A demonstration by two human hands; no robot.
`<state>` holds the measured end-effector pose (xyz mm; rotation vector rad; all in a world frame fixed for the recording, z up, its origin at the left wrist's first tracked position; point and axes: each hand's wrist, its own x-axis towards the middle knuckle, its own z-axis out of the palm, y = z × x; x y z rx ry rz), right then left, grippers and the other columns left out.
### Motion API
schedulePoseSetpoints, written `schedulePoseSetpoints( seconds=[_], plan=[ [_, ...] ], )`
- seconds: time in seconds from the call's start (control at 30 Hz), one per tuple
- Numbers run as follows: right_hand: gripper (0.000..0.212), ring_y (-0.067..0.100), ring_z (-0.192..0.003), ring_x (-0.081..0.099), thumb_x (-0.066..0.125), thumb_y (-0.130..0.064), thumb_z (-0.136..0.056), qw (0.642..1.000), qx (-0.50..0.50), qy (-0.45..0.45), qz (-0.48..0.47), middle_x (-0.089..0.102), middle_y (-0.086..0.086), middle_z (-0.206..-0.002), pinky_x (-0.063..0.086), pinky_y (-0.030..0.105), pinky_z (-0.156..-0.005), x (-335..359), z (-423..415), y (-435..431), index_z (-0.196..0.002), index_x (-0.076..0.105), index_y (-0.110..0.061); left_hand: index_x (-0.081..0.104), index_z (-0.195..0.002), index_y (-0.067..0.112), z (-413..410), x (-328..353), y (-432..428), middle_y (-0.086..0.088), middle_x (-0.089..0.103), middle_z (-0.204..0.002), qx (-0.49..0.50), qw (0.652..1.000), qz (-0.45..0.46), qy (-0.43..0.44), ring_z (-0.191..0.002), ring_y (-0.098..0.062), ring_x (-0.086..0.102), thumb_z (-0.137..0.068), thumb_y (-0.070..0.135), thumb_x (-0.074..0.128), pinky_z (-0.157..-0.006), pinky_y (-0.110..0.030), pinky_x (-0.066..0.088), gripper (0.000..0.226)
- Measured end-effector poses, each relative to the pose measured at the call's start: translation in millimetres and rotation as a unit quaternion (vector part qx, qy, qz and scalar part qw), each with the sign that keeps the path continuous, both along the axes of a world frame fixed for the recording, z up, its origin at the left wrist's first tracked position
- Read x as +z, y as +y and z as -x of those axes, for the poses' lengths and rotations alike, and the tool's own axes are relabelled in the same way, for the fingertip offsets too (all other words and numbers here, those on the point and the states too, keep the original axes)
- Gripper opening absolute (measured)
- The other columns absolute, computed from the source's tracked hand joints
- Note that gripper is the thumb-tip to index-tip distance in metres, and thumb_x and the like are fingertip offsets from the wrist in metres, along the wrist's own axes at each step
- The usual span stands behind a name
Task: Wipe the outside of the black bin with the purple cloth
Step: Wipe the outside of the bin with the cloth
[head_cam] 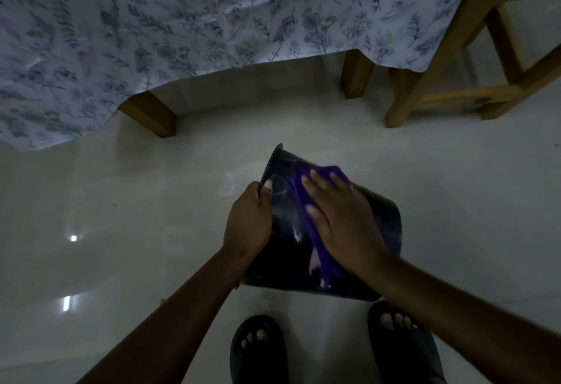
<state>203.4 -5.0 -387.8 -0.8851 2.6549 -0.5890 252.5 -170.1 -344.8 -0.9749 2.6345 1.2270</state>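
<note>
Glossy tiled floor lies under the work and well beyond the fingertips; judged slippery, so if the black bin bears on it, the bin could skid away under wiping pressure. Whether it rests there or is carried cannot be told. The bin lies tipped on its side beneath both hands, mouth turned away past the left thumb; the inside is out of sight, contents not established. Anything loose in it could spill from that mouth. Purple cloth is spread on the upper outside wall, pinned under the right hand, whose fingers lie straight and flat, pressing not gripping; one end trails loose below the palm and could slide off or bunch. Left hand is curled round the rim, the only firm hold; a hard stroke could twist the bin out of it toward the sandals just behind the wrists
</note>
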Motion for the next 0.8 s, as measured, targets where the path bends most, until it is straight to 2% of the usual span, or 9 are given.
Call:
schedulePoseSetpoints(
  seconds=[0.07, 0.17, 0.33, 0.4, 0.5, 0.6, 0.67, 0.8],
  plan=[
    [0.054, 0.021, -0.147, 0.014, 0.026, -0.043, -0.098, 0.998, 0.042, 0.038, -0.012, 0.021, -0.007, -0.159, 0.015, 0.042, -0.116, 6.7, -34.5, 12.0, -0.150, 0.019, -0.032, 0.053, -0.087, 0.013, 0.4, -2.8, -0.7, 0.004, 0.056, -0.075, 0.001, 1.000, 0.009, 0.001, -0.063, -0.002, 0.052, -0.101, 0.041, 0.030, -0.051, -0.015, 0.036, 0.038],
    [0.054, 0.019, -0.147, 0.014, 0.027, -0.045, -0.099, 0.998, 0.051, 0.032, -0.008, 0.021, -0.008, -0.159, 0.015, 0.040, -0.114, 7.6, -21.3, 9.4, -0.150, 0.020, -0.032, 0.051, -0.086, 0.015, -1.4, -1.5, 2.3, 0.007, 0.055, -0.073, 0.001, 1.000, 0.005, 0.010, -0.063, -0.002, 0.052, -0.102, 0.039, 0.030, -0.049, -0.011, 0.037, 0.036],
    [0.050, 0.019, -0.139, 0.034, 0.027, -0.043, -0.101, 0.996, -0.035, -0.084, 0.016, 0.036, -0.002, -0.153, 0.027, 0.042, -0.114, 1.6, 49.4, -18.4, -0.149, 0.028, -0.027, 0.052, -0.090, 0.014, -2.9, 2.4, 4.7, 0.004, 0.056, -0.080, -0.002, 1.000, -0.009, 0.017, -0.068, -0.003, 0.051, -0.102, 0.039, 0.030, -0.056, -0.015, 0.035, 0.035],
    [0.053, 0.020, -0.143, 0.027, 0.025, -0.044, -0.101, 0.998, -0.026, -0.058, 0.005, 0.031, -0.002, -0.156, 0.024, 0.044, -0.116, 2.1, 32.5, -11.8, -0.150, 0.025, -0.026, 0.053, -0.092, 0.013, -2.1, 0.8, 4.1, 0.003, 0.056, -0.080, 0.000, 1.000, -0.006, 0.007, -0.068, -0.006, 0.052, -0.102, 0.039, 0.029, -0.057, -0.016, 0.036, 0.037],
    [0.058, 0.023, -0.148, 0.010, 0.025, -0.045, -0.097, 0.999, 0.041, 0.022, -0.020, 0.017, -0.005, -0.160, 0.013, 0.044, -0.117, 11.9, -33.0, 3.3, -0.152, 0.019, -0.027, 0.051, -0.088, 0.014, 0.7, -3.5, 1.3, 0.006, 0.053, -0.074, 0.002, 1.000, 0.006, 0.004, -0.065, -0.004, 0.050, -0.101, 0.040, 0.029, -0.055, -0.018, 0.035, 0.037],
    [0.056, 0.024, -0.148, 0.013, 0.029, -0.042, -0.098, 0.997, 0.064, 0.050, -0.015, 0.021, -0.004, -0.159, 0.016, 0.043, -0.114, 9.9, -43.6, 5.8, -0.151, 0.023, -0.027, 0.050, -0.085, 0.016, -0.3, -2.8, 3.1, 0.007, 0.053, -0.072, 0.006, 1.000, -0.001, 0.020, -0.064, -0.004, 0.051, -0.102, 0.040, 0.029, -0.054, -0.016, 0.035, 0.036],
    [0.053, 0.021, -0.147, 0.017, 0.024, -0.043, -0.099, 0.999, 0.035, 0.037, -0.015, 0.025, -0.005, -0.158, 0.018, 0.042, -0.114, 10.6, -19.4, -4.4, -0.150, 0.024, -0.028, 0.050, -0.082, 0.017, -0.3, 1.6, 6.0, 0.005, 0.055, -0.072, 0.014, 0.999, -0.030, 0.029, -0.064, -0.005, 0.052, -0.102, 0.040, 0.027, -0.053, -0.013, 0.037, 0.038],
    [0.052, 0.021, -0.143, 0.028, 0.020, -0.042, -0.101, 0.999, -0.043, -0.033, 0.001, 0.033, -0.002, -0.155, 0.023, 0.044, -0.116, 5.5, 27.3, -18.9, -0.149, 0.028, -0.024, 0.056, -0.095, 0.010, 3.5, 4.0, 5.4, -0.001, 0.059, -0.083, 0.019, 0.998, -0.050, 0.029, -0.072, -0.007, 0.055, -0.102, 0.041, 0.023, -0.063, -0.017, 0.042, 0.046]
  ],
)
